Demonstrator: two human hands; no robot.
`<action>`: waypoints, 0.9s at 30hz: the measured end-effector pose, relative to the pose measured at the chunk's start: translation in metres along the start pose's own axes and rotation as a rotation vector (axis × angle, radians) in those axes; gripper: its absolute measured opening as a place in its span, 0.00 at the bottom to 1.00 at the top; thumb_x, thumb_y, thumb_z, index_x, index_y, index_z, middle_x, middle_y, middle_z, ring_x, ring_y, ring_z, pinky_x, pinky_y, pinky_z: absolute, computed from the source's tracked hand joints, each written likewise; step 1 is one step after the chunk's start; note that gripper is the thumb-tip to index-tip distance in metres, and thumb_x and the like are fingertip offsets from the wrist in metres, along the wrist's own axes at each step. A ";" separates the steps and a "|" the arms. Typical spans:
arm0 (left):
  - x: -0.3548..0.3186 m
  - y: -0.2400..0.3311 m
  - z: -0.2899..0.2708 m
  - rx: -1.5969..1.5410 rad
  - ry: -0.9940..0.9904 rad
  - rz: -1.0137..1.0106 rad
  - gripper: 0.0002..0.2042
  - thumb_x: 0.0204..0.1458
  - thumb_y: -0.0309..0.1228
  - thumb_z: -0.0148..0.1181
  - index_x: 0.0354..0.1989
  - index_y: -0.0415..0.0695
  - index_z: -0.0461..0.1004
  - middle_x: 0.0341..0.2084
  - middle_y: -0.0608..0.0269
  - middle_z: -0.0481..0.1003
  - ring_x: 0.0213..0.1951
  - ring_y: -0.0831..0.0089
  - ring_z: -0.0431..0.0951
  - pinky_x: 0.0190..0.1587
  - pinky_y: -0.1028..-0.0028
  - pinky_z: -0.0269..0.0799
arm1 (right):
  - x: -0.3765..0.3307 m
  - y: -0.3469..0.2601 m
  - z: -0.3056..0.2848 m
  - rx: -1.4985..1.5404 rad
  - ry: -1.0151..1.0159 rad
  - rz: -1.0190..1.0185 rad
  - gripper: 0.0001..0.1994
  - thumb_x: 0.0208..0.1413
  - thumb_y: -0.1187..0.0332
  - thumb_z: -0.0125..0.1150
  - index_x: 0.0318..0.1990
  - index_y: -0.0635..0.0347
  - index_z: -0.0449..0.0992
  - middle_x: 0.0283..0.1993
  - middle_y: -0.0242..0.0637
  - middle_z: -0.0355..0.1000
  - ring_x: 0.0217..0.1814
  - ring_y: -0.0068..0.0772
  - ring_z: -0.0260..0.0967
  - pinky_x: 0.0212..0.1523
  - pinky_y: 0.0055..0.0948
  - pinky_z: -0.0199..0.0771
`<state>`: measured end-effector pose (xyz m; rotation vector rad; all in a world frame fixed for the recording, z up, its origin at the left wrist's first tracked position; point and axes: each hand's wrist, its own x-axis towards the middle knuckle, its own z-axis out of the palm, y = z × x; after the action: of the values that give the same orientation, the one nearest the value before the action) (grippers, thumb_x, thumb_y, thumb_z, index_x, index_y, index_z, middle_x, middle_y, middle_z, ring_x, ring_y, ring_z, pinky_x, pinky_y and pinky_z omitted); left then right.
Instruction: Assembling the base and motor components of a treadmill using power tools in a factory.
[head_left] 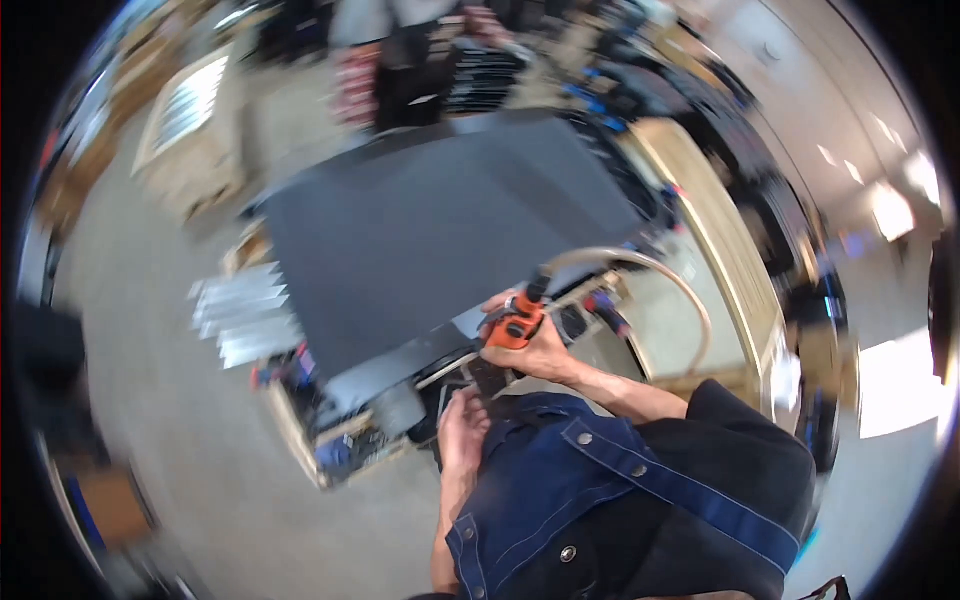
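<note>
The right hand (540,352) is wrapped around an orange power tool (517,324) — at the near edge of the dark-topped table (430,230) — while the left hand (463,428), fingers curled, is nearer and leftward; whether it holds anything I cannot tell.

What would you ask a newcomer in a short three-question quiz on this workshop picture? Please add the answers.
1. Which of the person's hands holds the orange tool?
2. What outline does the large dark sheet have: (a) round, (b) four-sided, (c) triangular?
3. True or false: the silvery strips lie to the right of the large dark sheet in the picture.

Key:
1. The right hand.
2. (b) four-sided.
3. False: the silvery strips are at its left.
</note>
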<state>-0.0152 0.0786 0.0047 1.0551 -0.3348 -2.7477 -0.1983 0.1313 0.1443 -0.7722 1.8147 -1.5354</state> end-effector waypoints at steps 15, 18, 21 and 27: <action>0.166 -0.150 0.180 0.414 0.300 0.169 0.32 0.64 0.54 0.58 0.67 0.45 0.61 0.44 0.63 0.73 0.38 0.75 0.72 0.38 0.74 0.71 | -0.100 0.170 -0.520 -0.019 1.134 0.136 0.18 0.52 0.66 0.77 0.42 0.59 0.72 0.33 0.25 0.71 0.35 0.18 0.68 0.40 0.24 0.73; 0.181 -0.172 0.205 0.459 0.323 0.222 0.33 0.64 0.57 0.56 0.66 0.42 0.62 0.44 0.62 0.73 0.40 0.75 0.72 0.39 0.73 0.71 | -0.071 0.225 -0.592 0.006 1.136 0.120 0.19 0.49 0.67 0.79 0.42 0.61 0.74 0.35 0.28 0.74 0.38 0.18 0.70 0.43 0.25 0.74; 0.200 -0.172 0.254 0.324 0.392 0.225 0.36 0.55 0.67 0.58 0.53 0.43 0.71 0.41 0.64 0.74 0.38 0.73 0.74 0.39 0.74 0.71 | -0.047 0.301 -0.653 -0.061 1.005 0.264 0.18 0.46 0.70 0.78 0.41 0.61 0.75 0.35 0.29 0.75 0.38 0.20 0.70 0.42 0.26 0.74; 0.224 -0.170 0.258 0.355 0.522 0.179 0.37 0.49 0.71 0.62 0.37 0.39 0.74 0.29 0.61 0.76 0.33 0.70 0.75 0.37 0.72 0.73 | -0.014 0.448 -0.694 -0.485 0.735 0.220 0.18 0.41 0.71 0.73 0.44 0.58 0.80 0.42 0.45 0.78 0.42 0.43 0.77 0.40 0.40 0.78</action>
<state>-0.3680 0.2238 0.0034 1.6771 -0.7997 -2.1935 -0.7447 0.6372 -0.2136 -0.1761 2.7680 -1.3326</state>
